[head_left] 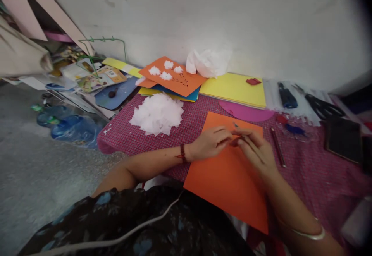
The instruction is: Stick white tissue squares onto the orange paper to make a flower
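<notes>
An orange sheet of paper (229, 182) lies at the table's front edge and partly overhangs it. Above its upper part my left hand (207, 143) and my right hand (258, 149) meet at the fingertips. Both are closed in a pinch; whatever sits between the fingers is too small and blurred to name. A tiny greyish bit (235, 124) shows just beyond the right fingertips. To the left of my hands rests a pile of white paper pieces (158, 113) with jagged edges. A dark pencil (278, 147) lies to the right of the orange sheet.
Behind the pile, an orange card with white tufts (186, 79) tops coloured sheets. Yellow paper (235, 89), a pink sheet (247, 110) and crumpled white plastic (207, 63) lie near the wall. Black scissors (322, 107), a utility knife (287, 96) and a dark box (343, 139) are at right.
</notes>
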A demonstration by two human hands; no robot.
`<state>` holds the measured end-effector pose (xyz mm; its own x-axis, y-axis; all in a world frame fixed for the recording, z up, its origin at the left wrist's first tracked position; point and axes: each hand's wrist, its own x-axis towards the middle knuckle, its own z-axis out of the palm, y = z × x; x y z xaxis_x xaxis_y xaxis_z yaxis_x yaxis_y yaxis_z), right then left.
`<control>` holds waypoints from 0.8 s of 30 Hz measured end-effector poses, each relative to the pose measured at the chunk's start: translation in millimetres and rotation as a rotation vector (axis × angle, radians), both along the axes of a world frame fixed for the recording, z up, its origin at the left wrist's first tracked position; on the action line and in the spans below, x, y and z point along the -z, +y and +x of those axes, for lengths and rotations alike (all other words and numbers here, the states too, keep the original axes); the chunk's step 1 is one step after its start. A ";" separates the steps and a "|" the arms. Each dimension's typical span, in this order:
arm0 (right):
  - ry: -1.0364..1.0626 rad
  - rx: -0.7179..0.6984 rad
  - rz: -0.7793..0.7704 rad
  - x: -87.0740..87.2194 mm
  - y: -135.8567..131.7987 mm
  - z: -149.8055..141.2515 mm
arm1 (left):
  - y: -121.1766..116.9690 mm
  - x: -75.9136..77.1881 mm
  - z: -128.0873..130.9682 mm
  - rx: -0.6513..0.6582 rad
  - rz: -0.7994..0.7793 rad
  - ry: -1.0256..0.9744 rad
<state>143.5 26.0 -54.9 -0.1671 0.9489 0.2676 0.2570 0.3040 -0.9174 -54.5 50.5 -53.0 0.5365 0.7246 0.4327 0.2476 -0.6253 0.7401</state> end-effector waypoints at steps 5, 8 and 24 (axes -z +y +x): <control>0.402 0.155 -0.129 6.1 9.7 0.2 | -2.5 4.1 -12.8 0.025 0.068 0.152; 0.442 0.252 -0.199 4.4 15.9 -2.2 | -10.7 5.0 -10.0 0.135 0.165 0.234; 0.540 0.296 -0.337 9.1 28.8 13.1 | -27.8 12.7 -0.1 0.349 0.248 0.522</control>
